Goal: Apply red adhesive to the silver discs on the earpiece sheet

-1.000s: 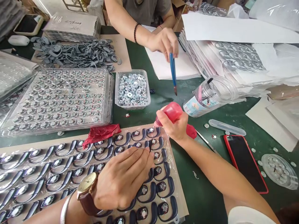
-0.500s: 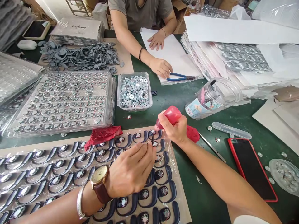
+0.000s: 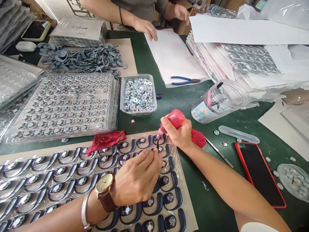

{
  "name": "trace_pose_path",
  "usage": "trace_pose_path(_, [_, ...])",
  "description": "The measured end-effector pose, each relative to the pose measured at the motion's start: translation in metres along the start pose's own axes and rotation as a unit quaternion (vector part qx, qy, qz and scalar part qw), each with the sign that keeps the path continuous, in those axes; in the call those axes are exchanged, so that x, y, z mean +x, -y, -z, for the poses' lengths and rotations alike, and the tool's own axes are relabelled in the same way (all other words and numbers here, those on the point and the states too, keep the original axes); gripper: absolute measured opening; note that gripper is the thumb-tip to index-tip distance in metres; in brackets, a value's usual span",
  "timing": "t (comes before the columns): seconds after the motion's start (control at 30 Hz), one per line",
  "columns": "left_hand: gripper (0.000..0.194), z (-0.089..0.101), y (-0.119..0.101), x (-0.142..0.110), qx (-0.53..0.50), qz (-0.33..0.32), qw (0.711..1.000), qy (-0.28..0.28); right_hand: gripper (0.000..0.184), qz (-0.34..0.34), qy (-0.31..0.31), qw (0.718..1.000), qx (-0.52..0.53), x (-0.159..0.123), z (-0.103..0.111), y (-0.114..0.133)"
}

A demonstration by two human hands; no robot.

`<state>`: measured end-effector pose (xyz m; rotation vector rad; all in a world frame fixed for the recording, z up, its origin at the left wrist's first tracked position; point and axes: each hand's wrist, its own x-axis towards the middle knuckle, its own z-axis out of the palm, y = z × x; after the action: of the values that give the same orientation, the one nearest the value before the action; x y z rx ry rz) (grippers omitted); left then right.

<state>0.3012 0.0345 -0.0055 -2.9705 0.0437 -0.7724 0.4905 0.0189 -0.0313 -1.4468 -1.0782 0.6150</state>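
**Red squeeze bottle (image 3: 175,118) and dark pointed tool (image 3: 158,145) held at one ear-hook piece (image 3: 165,138)**

Nearest, the person's left wrist wears a silver bangle (image 3: 84,211) and a gold-cased watch (image 3: 105,183) on a brown strap. The left hand (image 3: 137,177), palm down over rows of dark ear-hook pieces, pinches the pointed tool between thumb and fingers. The rows lie on a brown cardboard sheet (image 3: 187,199) under clear film, each piece bearing a round metallic disc. On the right, a phone in a red case (image 3: 260,174) lies near a clear round dish (image 3: 293,181) of small discs.

Beyond the left hand, the right hand (image 3: 178,132) has its fingers wrapped around the bottle, thumb along its side, nozzle tilted down at a piece in the far row, near the sheet's right corner. The tool's tip is at that piece's disc; whether nozzle or tip touches it cannot be told. A red cloth (image 3: 198,138) lies just behind the right hand.

Farther off stand a clear tray (image 3: 113,112) of round metallic parts, a tub (image 3: 138,112) of washers and a clear labelled jar (image 3: 205,109). Past them, blue-handled pliers (image 3: 182,78) rest on white paper (image 3: 169,51), left of which grey ear hooks (image 3: 82,58) are heaped. Farthest, a co-worker's hand (image 3: 146,27) hovers at the paper's far edge, fingers pointing down.
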Motion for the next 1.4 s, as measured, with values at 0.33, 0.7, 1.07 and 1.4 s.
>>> trace_pose_path(0.33, [0.033,0.002,0.003,-0.003,-0.017,0.027,0.999,0.005,0.037,-0.023,-0.044,0.999,0.012,0.003,-0.001,-0.004])
trace_pose_path(0.7, [0.030,0.003,0.009,-0.004,-0.053,0.046,0.997,0.010,0.042,-0.003,-0.031,0.999,-0.040,0.003,0.001,0.001])
trace_pose_path(1.07, [0.028,0.004,0.016,-0.007,-0.120,0.092,0.988,0.015,0.042,0.020,-0.046,0.997,-0.063,0.003,0.005,0.006])
trace_pose_path(1.4, [0.028,0.007,0.019,-0.006,-0.139,0.111,0.984,0.008,0.040,0.025,-0.037,0.996,-0.073,0.001,0.006,0.006])
